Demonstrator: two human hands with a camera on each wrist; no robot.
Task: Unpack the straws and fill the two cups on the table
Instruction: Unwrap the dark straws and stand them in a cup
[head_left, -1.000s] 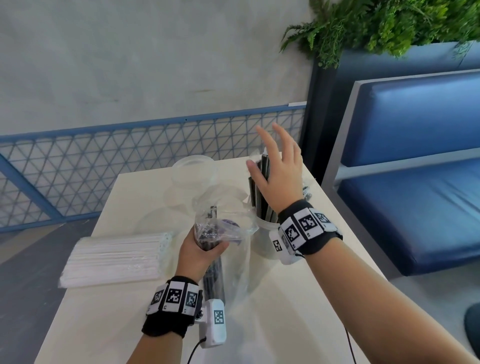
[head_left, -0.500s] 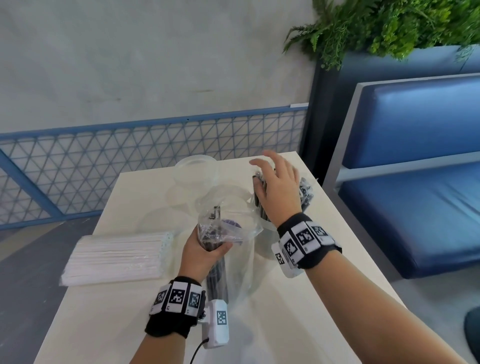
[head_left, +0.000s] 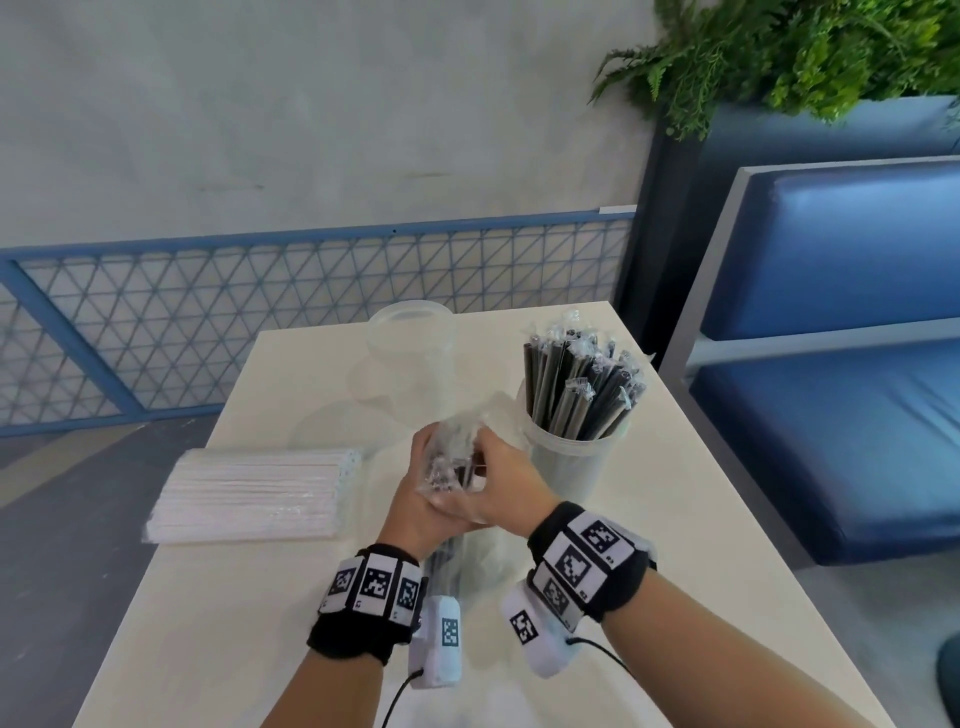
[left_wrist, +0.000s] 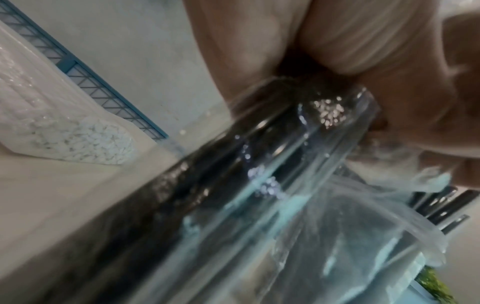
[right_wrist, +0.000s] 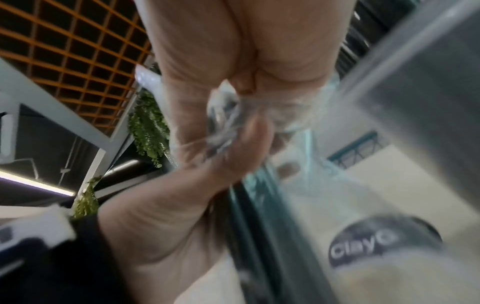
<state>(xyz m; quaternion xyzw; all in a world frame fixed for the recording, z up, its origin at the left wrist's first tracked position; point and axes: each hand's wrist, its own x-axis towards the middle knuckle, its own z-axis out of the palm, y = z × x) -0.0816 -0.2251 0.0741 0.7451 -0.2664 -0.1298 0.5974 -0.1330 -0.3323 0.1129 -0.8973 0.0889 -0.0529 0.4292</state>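
My left hand (head_left: 415, 499) grips a clear plastic bag (head_left: 451, 457) with a few black straws left inside, held upright over the table's middle. My right hand (head_left: 493, 483) has closed on the same bag at its top, fingers curled into the plastic. Just right of the hands stands a clear cup (head_left: 571, 457) full of wrapped black straws (head_left: 576, 384). An empty clear cup (head_left: 410, 332) stands at the far edge. A sealed pack of white straws (head_left: 254, 493) lies at the left. In the left wrist view the bag (left_wrist: 259, 195) and dark straws run diagonally.
The cream table (head_left: 675, 519) drops off at its right edge towards a blue bench seat (head_left: 831, 415). A blue mesh railing (head_left: 260, 312) runs behind the table. A planter with green ferns (head_left: 779, 52) stands at the back right.
My right hand left the black straws in the near cup, came back towards me and took hold of the bag in my left hand. The left hand lifted the bag a little.
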